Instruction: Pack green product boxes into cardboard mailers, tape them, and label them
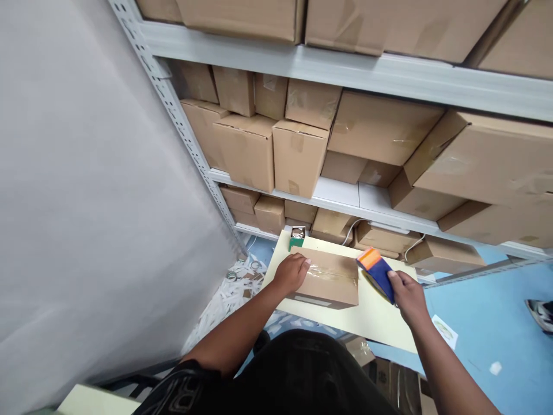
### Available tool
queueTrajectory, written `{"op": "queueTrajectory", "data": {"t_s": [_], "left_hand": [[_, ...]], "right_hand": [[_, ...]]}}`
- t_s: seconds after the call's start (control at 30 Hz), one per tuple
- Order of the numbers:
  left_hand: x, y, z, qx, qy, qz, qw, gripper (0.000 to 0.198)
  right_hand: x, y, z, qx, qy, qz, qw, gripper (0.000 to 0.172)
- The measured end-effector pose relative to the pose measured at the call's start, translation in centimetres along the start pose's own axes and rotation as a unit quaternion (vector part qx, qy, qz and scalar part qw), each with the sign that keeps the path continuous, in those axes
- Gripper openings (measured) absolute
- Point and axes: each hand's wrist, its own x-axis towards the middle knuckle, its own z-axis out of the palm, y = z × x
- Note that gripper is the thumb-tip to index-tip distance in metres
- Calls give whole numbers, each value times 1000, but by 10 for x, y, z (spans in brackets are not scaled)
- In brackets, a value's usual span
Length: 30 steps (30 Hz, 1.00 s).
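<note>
A: Shelving (389, 72) loaded with cartons fills the background; below it, a pale table (371, 320) stands over a blue floor (484, 300). What does the figure show at centre?

B: One small box (330, 276) lies flat on the table, near its far left corner. My left hand (291, 272) rests palm-down on the box's left end, fingers together and pressed onto the top, pinning rather than gripping. A clear strip of tape (332, 271) already lies along the top seam.

A: And the right hand?

B: My right hand (406, 291) is closed around the handle of a tape gun (377, 271), blue body with an orange end. The gun sits just beside the box's right edge, apart from the cardboard or barely meeting it; I cannot tell which.

A: Which step would you assign to this moment?

B: I judge it the end of a sealing pass: the strip appears to run the whole top, and the gun is at the far end of the seam. The next move, as I read it, calls for a clean cut of the tape at the right edge, with the left hand bracing the box so it does not slide.

A: Other items?

B: A green dispenser (297, 236) stands at the table's far edge, behind the box. White paper scraps (228, 300) litter the floor to the left.
</note>
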Motion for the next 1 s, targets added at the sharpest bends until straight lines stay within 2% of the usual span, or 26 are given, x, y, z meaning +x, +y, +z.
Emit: {"op": "queueTrajectory", "data": {"t_s": [0.1,0.17,0.27,0.37,0.53,0.73,0.8,0.9,1.0], "left_hand": [[-2,-3,-3,-130,13,-61,990,60],[-4,-6,-5,-240,28,-102,965,65],[-6,-12,-8,-353,59,-126,925,64],[-5,-17,-7,-390,76,-123,910,49],[-1,-17,-4,-376,99,-142,910,36],[-4,-19,0,-251,171,-118,945,30],[-8,-31,-4,-227,202,-145,942,29],[-17,-61,-18,-221,231,-210,924,27],[-32,-91,-32,-187,182,-253,932,26]], "right_hand": [[10,-63,31,47,-129,-27,990,56],[14,-91,58,45,-186,-42,981,56],[16,-112,91,34,-242,-52,968,57],[18,-114,106,30,-268,-67,961,57],[25,-112,113,5,-276,-89,957,59],[33,-124,106,-73,-284,-73,953,58],[36,-125,97,-103,-285,-77,950,57],[38,-122,82,-134,-289,-67,945,56],[34,-119,73,-154,-308,-60,937,55]]}}
